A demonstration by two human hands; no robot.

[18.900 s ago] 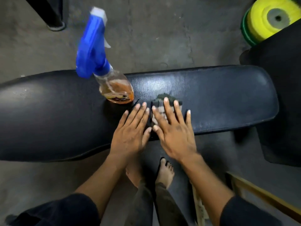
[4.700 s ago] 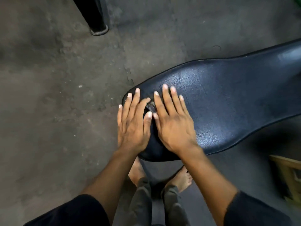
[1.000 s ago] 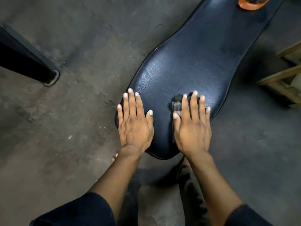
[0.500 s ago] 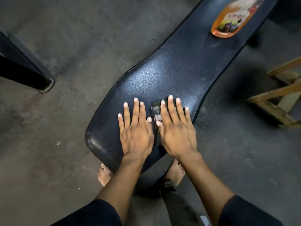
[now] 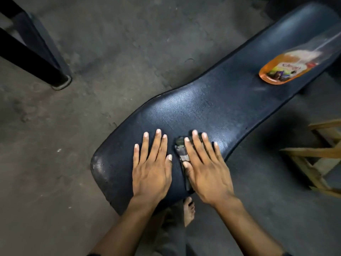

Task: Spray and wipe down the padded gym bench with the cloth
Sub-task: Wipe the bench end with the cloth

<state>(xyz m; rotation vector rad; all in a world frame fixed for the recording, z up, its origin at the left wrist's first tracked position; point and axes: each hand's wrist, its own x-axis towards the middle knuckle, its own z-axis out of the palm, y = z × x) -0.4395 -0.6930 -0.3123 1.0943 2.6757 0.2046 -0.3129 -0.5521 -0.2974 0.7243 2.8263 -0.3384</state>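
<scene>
Our fingers [image 5: 156, 145] on the left hand [image 5: 151, 170] lie spread and flat, palm down, gripping nothing, pressed straight onto the black padding. Just beside them, our right hand [image 5: 206, 172] is flat too, its fingers extended over the cloth [image 5: 181, 154], pinning it to the pad rather than clutching it. Only a narrow strip of that cloth shows (dark, with a paler patch), poking out along the thumb side of the right hand and a little past the index fingertip; the rest is hidden beneath the palm. The two thumbs sit near each other with the strip between them.

Under both palms is the padded bench [image 5: 212, 111], whose rounded end lies just left of and below our left hand. Away from our fingertips, the pad narrows and runs up toward the upper right. Well beyond our right fingertips along that stretch, the spray bottle [image 5: 287, 71] rests on the pad, orange liquid and a printed label visible, its upper part blurred and running out of view.

Below our wrists, a bare foot [image 5: 189, 211] stands on the concrete floor [image 5: 92, 52]. Far off past our left fingertips, a black metal leg [image 5: 36, 58] meets the floor. Out to the right of our right hand, a wooden frame [image 5: 317, 156] stands beside the bench.
</scene>
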